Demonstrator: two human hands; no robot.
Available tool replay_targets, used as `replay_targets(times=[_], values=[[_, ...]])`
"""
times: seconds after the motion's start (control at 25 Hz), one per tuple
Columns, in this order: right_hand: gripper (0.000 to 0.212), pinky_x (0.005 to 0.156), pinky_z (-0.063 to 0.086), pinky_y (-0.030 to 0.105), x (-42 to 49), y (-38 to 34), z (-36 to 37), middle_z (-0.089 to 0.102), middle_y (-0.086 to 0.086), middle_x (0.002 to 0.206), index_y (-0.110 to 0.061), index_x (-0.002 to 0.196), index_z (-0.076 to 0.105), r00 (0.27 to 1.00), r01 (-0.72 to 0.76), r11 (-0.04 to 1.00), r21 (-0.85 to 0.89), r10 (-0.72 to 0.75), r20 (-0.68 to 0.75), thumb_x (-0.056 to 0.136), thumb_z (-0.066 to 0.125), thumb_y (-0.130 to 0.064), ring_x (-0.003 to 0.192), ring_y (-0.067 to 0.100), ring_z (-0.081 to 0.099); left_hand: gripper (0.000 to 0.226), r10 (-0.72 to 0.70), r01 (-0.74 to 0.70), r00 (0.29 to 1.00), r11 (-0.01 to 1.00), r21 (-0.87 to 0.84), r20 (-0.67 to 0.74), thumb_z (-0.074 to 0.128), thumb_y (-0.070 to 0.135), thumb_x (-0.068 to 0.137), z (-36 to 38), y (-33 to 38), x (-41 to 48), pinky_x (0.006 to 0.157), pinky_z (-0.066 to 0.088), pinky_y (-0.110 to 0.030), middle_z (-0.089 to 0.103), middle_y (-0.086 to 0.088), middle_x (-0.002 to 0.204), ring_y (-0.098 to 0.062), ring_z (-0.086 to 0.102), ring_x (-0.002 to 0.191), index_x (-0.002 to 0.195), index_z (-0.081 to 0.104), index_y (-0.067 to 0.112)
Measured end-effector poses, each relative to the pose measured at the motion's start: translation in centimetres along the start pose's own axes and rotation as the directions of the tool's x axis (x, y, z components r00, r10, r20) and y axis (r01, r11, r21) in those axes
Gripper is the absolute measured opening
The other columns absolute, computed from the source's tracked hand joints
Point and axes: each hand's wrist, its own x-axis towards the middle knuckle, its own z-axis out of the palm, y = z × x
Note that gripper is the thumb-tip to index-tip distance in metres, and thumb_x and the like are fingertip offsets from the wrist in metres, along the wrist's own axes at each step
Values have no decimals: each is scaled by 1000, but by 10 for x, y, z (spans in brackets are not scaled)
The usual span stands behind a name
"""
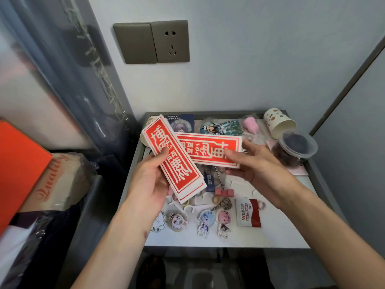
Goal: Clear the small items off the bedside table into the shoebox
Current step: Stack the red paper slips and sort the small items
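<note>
Left hand [150, 178]: palm up; thumb clamped over a stack of red cards [177, 161]
Right hand [256, 165]: thumb and fingers pinch a single red card [208, 150] by its end
Cards: raised above the tabletop [270, 234]; the stack overlaps the single card
Shoebox [18, 163]: orange, far left

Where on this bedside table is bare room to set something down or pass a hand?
Bare: the front strip below the acrylic charms, and the front right corner beside the red-and-white packet. Crowded: the back row from badges to paper cup and lidded tub, and the middle under the left hand and right hand holding red cards.
</note>
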Motion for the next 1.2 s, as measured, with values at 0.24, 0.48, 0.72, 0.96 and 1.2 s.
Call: replay_targets(times=[0.24,0.48,0.72,0.96,1.2], values=[[16,74,55,28,-1,19,30,74,14,100,-11,102,70,982,-1,989,151,30,-189,90,66,-20,81,19,70,24,-24,23,999,999,29,41,65,14,90,3,-4,-1,75,55,-37,77,-6,93,-17,74,77,114,65,9],[16,62,50,20,6,-4,13,74,-4,91,-24,112,59,832,35,951,-308,-198,-518,98,56,-29,68,2,67,19,74,-94,993,968,232,94,62,12,92,-2,4,-7,62,61,-32,77,-9,96,-22,75,80,109,70,16],[25,54,49,19,5,7,25,75,4,84,-22,121,52,958,97,925,-368,-187,-218,97,58,-22,66,14,67,26,-71,-72,959,874,481,273,63,17,94,3,-3,-12,73,55,-31,77,-3,103,-20,74,92,119,65,20],[22,49,47,20,5,11,34,74,1,81,-14,112,60,985,106,935,-337,-144,-90,97,56,-29,60,10,64,25,-128,-33,940,889,457,316,61,14,94,9,-8,-14,62,57,-25,77,-3,93,-17,75,80,117,66,22],[43,55,50,12,12,-2,25,73,0,90,-28,132,46,901,208,958,-195,-266,-342,93,63,-19,75,5,72,36,-373,181,825,886,426,425,60,30,95,13,-7,-20,74,62,-42,72,-24,108,-37,72,91,122,63,6]])
